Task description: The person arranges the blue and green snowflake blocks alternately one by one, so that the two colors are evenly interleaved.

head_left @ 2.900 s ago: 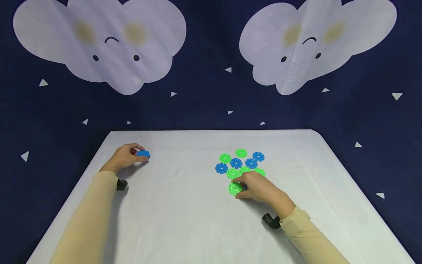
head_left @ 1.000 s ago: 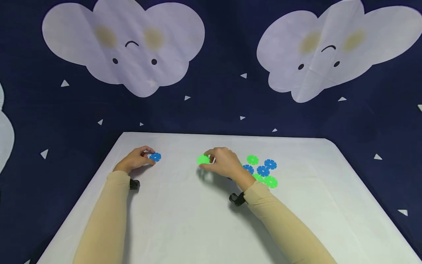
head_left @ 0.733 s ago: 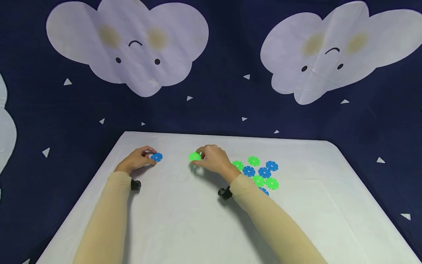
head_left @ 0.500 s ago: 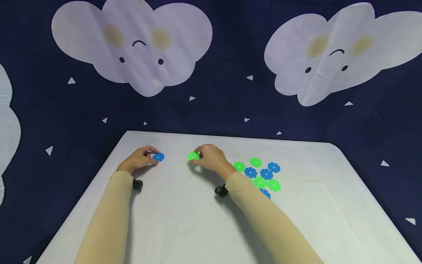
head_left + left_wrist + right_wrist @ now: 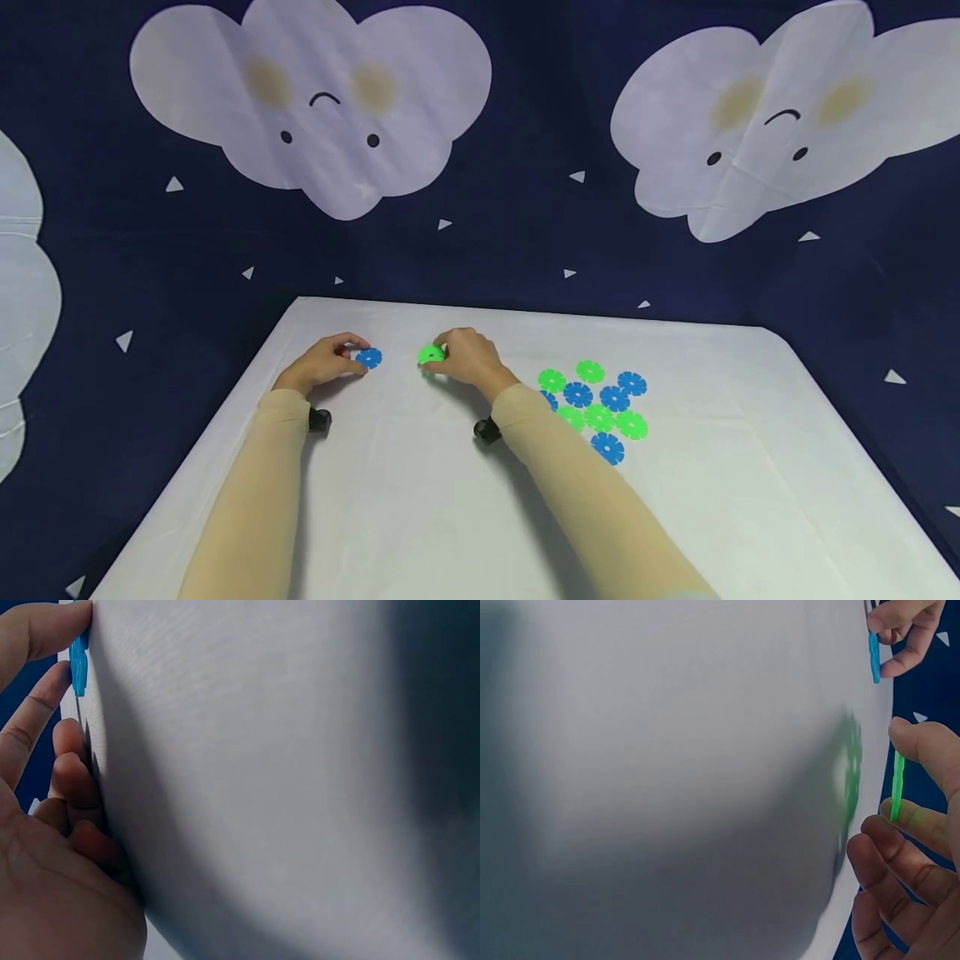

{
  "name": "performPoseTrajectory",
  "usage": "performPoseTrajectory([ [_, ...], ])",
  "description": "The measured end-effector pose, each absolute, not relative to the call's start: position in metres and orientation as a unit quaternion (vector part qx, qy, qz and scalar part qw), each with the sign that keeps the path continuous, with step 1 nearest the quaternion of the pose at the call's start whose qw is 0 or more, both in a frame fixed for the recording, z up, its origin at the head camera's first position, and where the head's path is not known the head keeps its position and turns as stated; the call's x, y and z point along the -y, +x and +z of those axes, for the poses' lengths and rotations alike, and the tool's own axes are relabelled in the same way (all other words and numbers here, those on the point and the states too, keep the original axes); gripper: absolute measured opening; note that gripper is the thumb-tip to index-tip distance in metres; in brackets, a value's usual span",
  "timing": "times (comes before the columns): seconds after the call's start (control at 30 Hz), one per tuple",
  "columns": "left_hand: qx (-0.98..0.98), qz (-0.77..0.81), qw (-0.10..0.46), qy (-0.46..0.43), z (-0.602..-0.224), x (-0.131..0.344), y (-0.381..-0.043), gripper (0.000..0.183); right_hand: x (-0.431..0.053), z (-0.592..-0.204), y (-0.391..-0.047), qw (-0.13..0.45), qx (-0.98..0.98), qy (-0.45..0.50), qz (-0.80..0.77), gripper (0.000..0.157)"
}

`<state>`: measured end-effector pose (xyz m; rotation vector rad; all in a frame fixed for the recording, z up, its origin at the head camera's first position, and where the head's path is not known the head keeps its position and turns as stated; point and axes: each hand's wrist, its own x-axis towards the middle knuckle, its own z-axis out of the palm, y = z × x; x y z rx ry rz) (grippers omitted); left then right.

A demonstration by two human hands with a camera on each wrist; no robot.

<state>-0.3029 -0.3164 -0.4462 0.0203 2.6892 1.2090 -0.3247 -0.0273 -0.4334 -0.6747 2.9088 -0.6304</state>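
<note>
My left hand [image 5: 326,360] pinches a blue interlocking disc [image 5: 369,358] between thumb and index finger, at the table's far left. In the left wrist view the blue disc [image 5: 78,667] is seen edge-on, its lower edge close to the tabletop. To its right my right hand [image 5: 472,358] holds a green interlocking disc [image 5: 431,355] by its rim with thumb and index finger. The right wrist view has this green disc [image 5: 898,784] edge-on, raised off the table over its green-tinted shadow. A gap separates the two discs. Both are round, with notched rims.
Several more discs lie flat in a loose group on the white table [image 5: 420,500], right of the right forearm: green discs [image 5: 590,372] and blue discs [image 5: 607,448]. The right sleeve partly covers the group's left side. A dark blue cloth [image 5: 510,242] with clouds hangs behind the table.
My right hand has carried the green disc leftward from the group to near the blue one. My left hand keeps its hold on the blue disc. The head view has turned slightly left.
</note>
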Motion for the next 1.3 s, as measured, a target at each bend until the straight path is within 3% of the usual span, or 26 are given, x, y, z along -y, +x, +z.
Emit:
performPoseTrajectory([
  [0.43, -0.905, 0.413, 0.102, 0.0, -0.446, 0.315, -0.302, 0.055, 0.06, -0.441, -0.328, 0.041, -0.958, -0.217, -0.18, 0.055],
  [0.8, -0.907, 0.41, 0.094, -0.001, -0.445, 0.315, -0.3, 0.053, 0.087, -0.443, -0.319, 0.006, -0.971, -0.199, -0.129, 0.043],
  [1.13, -0.904, 0.417, 0.096, -0.009, -0.446, 0.313, -0.3, 0.054, 0.099, -0.45, -0.316, -0.022, -0.98, -0.17, -0.105, 0.054],
  [1.3, -0.907, 0.41, 0.097, -0.014, -0.445, 0.313, -0.302, 0.055, 0.094, -0.45, -0.318, -0.012, -0.976, -0.18, -0.119, 0.049],
])
